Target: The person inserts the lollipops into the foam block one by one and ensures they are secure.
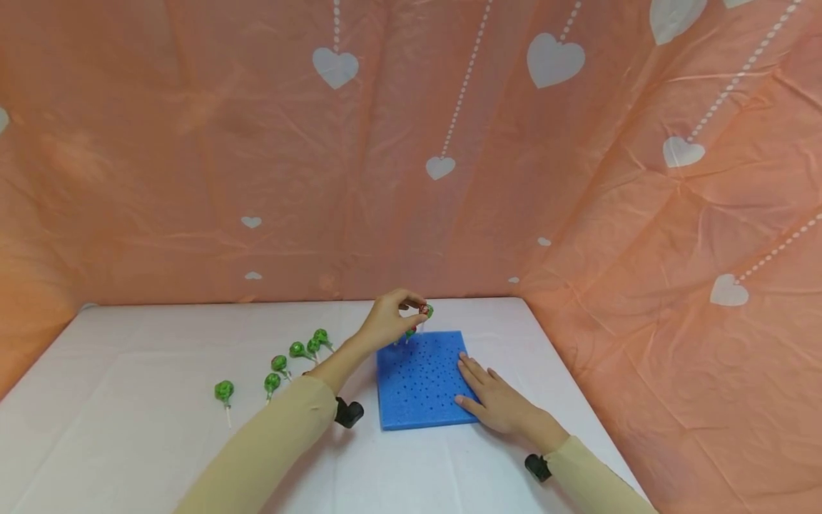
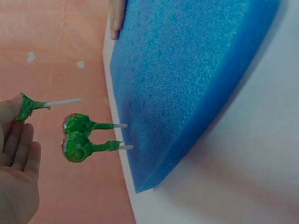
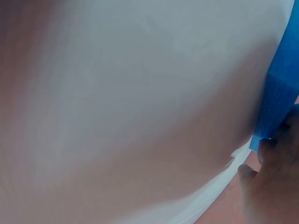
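A blue foam block (image 1: 420,385) dotted with small holes lies on the white table. Over its far edge, my left hand (image 1: 388,319) pinches a green-wrapped lollipop (image 2: 29,107) by its head, and the white stick points at the foam in the left wrist view. Two more lollipops (image 2: 77,147) stand side by side with their sticks in the foam, near a corner. My right hand (image 1: 497,400) rests on the right edge of the block with its fingers extended. In the right wrist view that hand (image 3: 275,172) is dark and only partly seen.
Several green lollipops lie loose on the table to the left, among them one lollipop (image 1: 224,391) farthest out and another (image 1: 321,335) toward the back. A pink-orange curtain (image 1: 289,178) with white hearts borders the table (image 1: 141,371) at the back and right.
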`<action>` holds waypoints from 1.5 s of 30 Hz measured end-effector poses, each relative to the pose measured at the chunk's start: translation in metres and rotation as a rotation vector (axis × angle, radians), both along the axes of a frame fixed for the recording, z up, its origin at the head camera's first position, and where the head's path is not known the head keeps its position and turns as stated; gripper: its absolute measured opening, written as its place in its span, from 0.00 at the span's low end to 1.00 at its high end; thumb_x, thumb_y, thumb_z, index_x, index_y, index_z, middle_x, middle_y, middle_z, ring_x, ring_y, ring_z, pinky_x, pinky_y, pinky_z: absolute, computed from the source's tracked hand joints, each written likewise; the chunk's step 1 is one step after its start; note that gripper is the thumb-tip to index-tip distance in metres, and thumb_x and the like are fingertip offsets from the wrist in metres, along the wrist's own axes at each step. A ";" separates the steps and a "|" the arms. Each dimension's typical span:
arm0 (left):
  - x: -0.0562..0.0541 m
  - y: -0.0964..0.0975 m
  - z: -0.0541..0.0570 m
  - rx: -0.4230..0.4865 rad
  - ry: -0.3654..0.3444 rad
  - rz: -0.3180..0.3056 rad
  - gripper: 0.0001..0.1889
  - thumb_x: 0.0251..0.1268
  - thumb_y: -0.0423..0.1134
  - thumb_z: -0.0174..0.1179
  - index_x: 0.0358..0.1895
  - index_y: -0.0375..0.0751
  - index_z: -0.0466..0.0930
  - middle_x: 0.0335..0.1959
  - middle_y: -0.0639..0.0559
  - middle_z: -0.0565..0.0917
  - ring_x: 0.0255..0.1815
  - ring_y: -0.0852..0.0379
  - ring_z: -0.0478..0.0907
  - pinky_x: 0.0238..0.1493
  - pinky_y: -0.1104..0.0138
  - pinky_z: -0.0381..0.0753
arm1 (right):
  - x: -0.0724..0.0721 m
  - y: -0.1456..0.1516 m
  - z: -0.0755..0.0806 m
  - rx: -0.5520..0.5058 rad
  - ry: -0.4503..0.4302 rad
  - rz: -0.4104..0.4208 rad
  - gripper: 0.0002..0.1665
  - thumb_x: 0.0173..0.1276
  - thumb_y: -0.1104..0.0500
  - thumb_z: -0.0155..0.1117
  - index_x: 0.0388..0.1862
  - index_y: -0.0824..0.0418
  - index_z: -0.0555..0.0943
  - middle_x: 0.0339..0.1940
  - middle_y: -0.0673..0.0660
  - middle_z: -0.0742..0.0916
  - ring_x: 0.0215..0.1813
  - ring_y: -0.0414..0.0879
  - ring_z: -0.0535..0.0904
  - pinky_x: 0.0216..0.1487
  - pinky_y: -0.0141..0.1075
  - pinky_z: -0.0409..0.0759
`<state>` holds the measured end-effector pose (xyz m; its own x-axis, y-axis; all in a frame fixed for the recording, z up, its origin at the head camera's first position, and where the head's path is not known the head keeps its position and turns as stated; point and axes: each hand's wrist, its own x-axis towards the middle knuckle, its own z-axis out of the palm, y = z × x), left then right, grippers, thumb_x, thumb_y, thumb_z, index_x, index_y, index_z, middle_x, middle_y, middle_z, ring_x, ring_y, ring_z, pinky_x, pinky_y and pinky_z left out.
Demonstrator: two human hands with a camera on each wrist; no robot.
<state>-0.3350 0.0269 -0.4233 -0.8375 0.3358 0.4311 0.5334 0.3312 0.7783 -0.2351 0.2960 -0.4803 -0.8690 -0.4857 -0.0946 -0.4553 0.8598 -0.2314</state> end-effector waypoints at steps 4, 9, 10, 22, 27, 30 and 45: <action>-0.005 0.006 -0.004 -0.011 -0.003 0.004 0.13 0.65 0.33 0.73 0.51 0.36 0.86 0.47 0.45 0.88 0.53 0.48 0.85 0.60 0.55 0.82 | 0.001 0.000 0.001 -0.005 0.009 0.004 0.46 0.84 0.38 0.45 0.84 0.68 0.52 0.86 0.63 0.54 0.85 0.60 0.51 0.81 0.62 0.54; -0.008 0.009 -0.011 -0.022 -0.011 0.008 0.13 0.65 0.33 0.73 0.50 0.36 0.86 0.47 0.45 0.88 0.53 0.48 0.85 0.60 0.55 0.82 | 0.000 0.000 -0.001 0.000 0.003 0.000 0.46 0.84 0.37 0.44 0.84 0.68 0.52 0.87 0.63 0.53 0.85 0.60 0.51 0.81 0.61 0.54; -0.008 0.010 -0.012 -0.023 -0.013 0.008 0.13 0.64 0.32 0.73 0.50 0.36 0.86 0.48 0.44 0.88 0.53 0.48 0.85 0.60 0.55 0.82 | -0.001 0.000 -0.001 0.000 -0.001 -0.002 0.46 0.84 0.37 0.44 0.84 0.68 0.52 0.87 0.63 0.53 0.85 0.60 0.50 0.81 0.61 0.54; -0.012 0.009 -0.023 -0.046 -0.049 0.038 0.11 0.65 0.33 0.73 0.49 0.37 0.86 0.46 0.44 0.88 0.53 0.46 0.84 0.61 0.51 0.81 | 0.000 0.000 0.000 -0.001 0.005 -0.005 0.46 0.84 0.38 0.44 0.84 0.68 0.52 0.87 0.63 0.53 0.85 0.60 0.51 0.81 0.61 0.53; -0.012 0.008 -0.026 -0.051 -0.073 0.044 0.11 0.65 0.34 0.73 0.49 0.39 0.87 0.47 0.46 0.88 0.55 0.46 0.83 0.61 0.52 0.82 | 0.000 0.000 0.000 -0.002 -0.004 -0.006 0.46 0.84 0.38 0.44 0.84 0.68 0.52 0.87 0.63 0.53 0.85 0.60 0.50 0.81 0.62 0.53; -0.012 0.007 -0.027 -0.048 -0.084 0.042 0.11 0.65 0.34 0.73 0.49 0.39 0.87 0.48 0.46 0.88 0.56 0.44 0.83 0.61 0.51 0.82 | -0.001 0.001 -0.001 -0.001 -0.006 -0.008 0.46 0.84 0.37 0.44 0.84 0.68 0.51 0.87 0.62 0.52 0.85 0.60 0.50 0.81 0.62 0.53; -0.009 0.009 -0.028 -0.058 -0.117 0.046 0.11 0.66 0.34 0.72 0.49 0.39 0.86 0.47 0.46 0.88 0.54 0.46 0.83 0.59 0.51 0.83 | 0.001 0.000 0.000 -0.003 -0.011 -0.013 0.46 0.84 0.38 0.44 0.84 0.67 0.52 0.87 0.62 0.53 0.85 0.60 0.50 0.81 0.61 0.53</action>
<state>-0.3438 0.0359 -0.4517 -0.8961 0.3172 0.3105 0.4232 0.3997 0.8131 -0.2342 0.2961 -0.4803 -0.8744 -0.4743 -0.1023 -0.4413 0.8650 -0.2390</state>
